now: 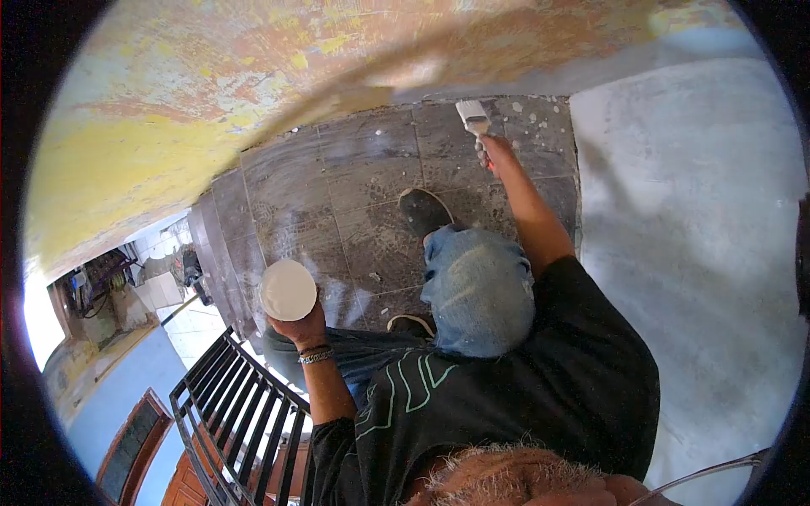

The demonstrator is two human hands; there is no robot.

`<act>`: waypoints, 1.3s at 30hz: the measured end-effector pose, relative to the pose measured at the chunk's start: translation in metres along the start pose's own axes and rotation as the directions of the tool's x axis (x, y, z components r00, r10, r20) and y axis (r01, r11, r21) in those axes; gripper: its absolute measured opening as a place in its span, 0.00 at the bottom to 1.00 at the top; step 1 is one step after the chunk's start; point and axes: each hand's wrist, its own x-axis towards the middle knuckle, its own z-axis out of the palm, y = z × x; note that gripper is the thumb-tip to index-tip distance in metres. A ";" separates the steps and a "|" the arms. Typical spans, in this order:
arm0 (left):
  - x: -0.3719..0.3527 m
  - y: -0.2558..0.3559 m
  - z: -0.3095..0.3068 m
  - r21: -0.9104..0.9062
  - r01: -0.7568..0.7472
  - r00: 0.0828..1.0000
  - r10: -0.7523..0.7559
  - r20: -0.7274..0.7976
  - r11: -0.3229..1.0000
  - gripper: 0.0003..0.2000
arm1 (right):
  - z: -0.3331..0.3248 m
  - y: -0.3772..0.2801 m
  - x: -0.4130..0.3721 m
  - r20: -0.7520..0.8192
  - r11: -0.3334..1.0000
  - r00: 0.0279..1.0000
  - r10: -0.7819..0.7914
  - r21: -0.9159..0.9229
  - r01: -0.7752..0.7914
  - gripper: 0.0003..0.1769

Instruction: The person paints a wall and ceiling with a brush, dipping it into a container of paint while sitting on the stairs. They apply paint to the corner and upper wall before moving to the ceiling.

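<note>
My right hand (491, 155) is closed round the handle of a paintbrush (473, 115) at the upper centre-right. The brush has whitish bristles, which point toward the foot of the patchy wall, over the dark tiles. On the left, my left hand (304, 327) holds a round container (288, 290) from below and beside it. Its top shows a pale, whitish surface. A bracelet is on my left wrist.
A peeling yellow and orange wall (253, 76) runs along the top. A whitish-grey wall (692, 219) stands at the right. White specks dot the tiled floor (363, 202). At the lower left is a black metal railing (240, 405).
</note>
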 end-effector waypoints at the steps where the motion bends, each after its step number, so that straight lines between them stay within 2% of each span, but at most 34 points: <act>1: 0.001 0.000 -0.001 0.003 0.000 1.000 0.000 0.000 1.000 0.32 | 0.004 -0.002 0.010 0.000 0.999 1.000 0.030 -0.013 -0.030 0.08; 3: 0.005 -0.002 -0.006 0.337 -0.161 0.978 0.104 0.181 0.928 0.33 | 0.014 -0.015 0.024 -0.025 1.000 0.999 0.030 0.001 -0.030 0.08; 4: 0.007 0.008 -0.007 0.340 -0.161 0.977 0.102 0.186 0.927 0.33 | 0.019 -0.025 0.019 -0.054 1.000 0.998 0.027 0.014 -0.026 0.08; 5: 0.010 0.020 -0.006 -0.429 0.291 0.957 -0.270 0.109 0.855 0.35 | 0.020 -0.034 0.008 -0.057 1.000 0.998 0.026 0.016 -0.025 0.08; 6: 0.011 0.027 -0.005 -0.893 0.439 0.781 -0.534 0.324 0.099 0.36 | 0.021 -0.047 -0.013 -0.035 0.998 0.998 -0.061 0.027 0.062 0.08; 7: 0.011 0.021 -0.004 -0.894 0.439 0.781 -0.531 0.329 0.091 0.36 | 0.021 -0.059 -0.033 -0.011 0.988 0.989 -0.148 0.037 0.149 0.08; 8: 0.009 0.009 -0.002 -0.657 0.332 0.935 -0.329 0.133 0.677 0.34 | 0.017 -0.071 -0.051 -0.014 0.987 0.988 -0.155 0.034 0.156 0.08; 9: 0.009 0.003 -0.001 -0.178 0.032 0.996 -0.017 0.086 0.984 0.31 | 0.008 -0.082 -0.070 0.050 0.981 0.982 -0.183 0.074 0.179 0.08; 10: 0.009 0.004 0.000 -0.182 0.032 0.996 -0.016 0.090 0.983 0.31 | -0.001 -0.085 -0.083 0.112 0.973 0.971 -0.210 0.117 0.197 0.08; 11: 0.010 0.005 0.002 -0.184 0.057 0.994 -0.039 0.099 0.981 0.31 | -0.010 -0.081 -0.086 0.108 0.972 0.971 -0.215 0.116 0.202 0.08; 13: 0.012 0.005 0.006 -0.195 0.082 0.992 -0.062 0.107 0.977 0.31 | -0.024 -0.063 -0.080 0.051 0.986 0.991 -0.124 0.117 0.118 0.07; 14: 0.013 0.005 0.006 -0.673 0.342 0.936 -0.302 0.181 0.656 0.31 | -0.026 -0.052 -0.068 0.047 0.986 0.991 -0.129 0.116 0.122 0.07; 15: 0.014 0.006 0.006 -0.894 0.442 0.818 -0.441 0.369 0.072 0.32 | -0.031 -0.040 -0.050 0.012 0.996 0.998 -0.054 0.075 0.053 0.08; 16: 0.014 0.008 0.007 -0.892 0.446 0.817 -0.439 0.375 0.068 0.32 | -0.033 -0.036 -0.037 -0.026 0.999 0.999 0.022 0.036 -0.021 0.08; 18: 0.012 0.011 0.006 -0.850 0.463 0.835 -0.444 0.325 0.250 0.36 | -0.037 -0.035 -0.011 -0.082 0.999 0.995 0.050 0.009 -0.049 0.08; 19: 0.012 0.005 0.004 -0.847 0.469 0.832 -0.446 0.329 0.251 0.36 | -0.036 -0.037 -0.003 -0.130 0.997 0.988 0.079 -0.016 -0.081 0.08; 20: 0.013 -0.005 -0.002 -0.399 0.228 0.974 -0.203 0.105 0.888 0.35 | -0.040 -0.042 0.002 -0.134 0.996 0.987 0.088 -0.011 -0.090 0.08; 21: 0.013 -0.010 -0.006 0.298 -0.190 0.980 0.161 0.120 0.935 0.34 | -0.044 -0.055 0.002 -0.157 0.999 0.987 0.023 -0.023 -0.027 0.08; 22: 0.012 -0.007 -0.007 0.297 -0.193 0.979 0.162 0.125 0.935 0.34 | -0.045 -0.071 -0.005 -0.179 0.998 0.983 -0.047 -0.039 0.041 0.08; 23: 0.010 0.000 -0.006 0.165 -0.069 0.996 0.058 0.072 0.984 0.34 | -0.049 -0.082 -0.017 -0.186 0.998 0.981 -0.047 -0.038 0.041 0.08; 24: 0.010 0.004 -0.003 0.021 0.054 0.998 -0.054 0.033 0.998 0.34 | -0.051 -0.093 -0.036 -0.163 0.991 0.977 -0.134 -0.015 0.134 0.09; 25: 0.012 0.005 -0.001 0.014 0.054 0.998 -0.054 0.037 0.998 0.34 | -0.053 -0.098 -0.051 -0.139 0.974 0.965 -0.222 0.008 0.225 0.10; 28: 0.012 0.010 0.000 -0.031 -0.021 1.000 0.021 0.022 0.999 0.34 | -0.068 -0.090 -0.078 -0.196 0.973 0.953 -0.230 -0.020 0.230 0.10; 29: 0.011 0.016 0.003 0.199 -0.035 0.995 0.016 0.095 0.979 0.30 | -0.068 -0.085 -0.076 -0.197 0.972 0.952 -0.232 -0.022 0.232 0.10; 30: 0.012 0.019 0.007 0.417 -0.067 0.987 -0.002 0.163 0.906 0.25 | -0.067 -0.072 -0.068 -0.157 0.996 0.984 -0.087 -0.022 0.085 0.09; 31: 0.014 0.016 0.008 0.417 -0.069 0.987 0.002 0.159 0.907 0.25 | -0.064 -0.059 -0.058 -0.114 0.997 0.992 0.062 -0.028 -0.066 0.08; 32: 0.014 0.011 0.008 0.328 -0.070 0.989 0.022 0.149 0.942 0.25 | -0.059 -0.045 -0.042 -0.109 0.997 0.992 0.061 -0.030 -0.064 0.08; 33: 0.014 0.007 0.007 0.238 -0.071 0.990 0.038 0.139 0.969 0.25 | -0.054 -0.033 -0.023 -0.056 0.998 0.997 0.045 -0.044 -0.048 0.08; 34: 0.014 0.006 0.007 0.242 -0.067 0.990 0.034 0.137 0.968 0.25 | -0.045 -0.030 -0.011 -0.004 0.998 0.999 0.032 -0.057 -0.032 0.08; 37: 0.018 0.007 0.005 0.277 -0.167 0.980 0.129 0.152 0.946 0.25 | -0.022 -0.049 0.001 -0.018 0.991 0.999 -0.031 -0.129 0.028 0.09; 38: 0.019 0.007 0.005 0.170 -0.093 0.993 0.080 0.083 0.981 0.28 | -0.020 -0.061 -0.009 -0.022 0.992 0.999 -0.031 -0.124 0.028 0.09; 39: 0.020 0.009 0.005 0.055 -0.022 1.000 0.021 0.020 0.998 0.32 | -0.015 -0.079 -0.033 -0.038 0.988 0.991 -0.131 -0.091 0.127 0.09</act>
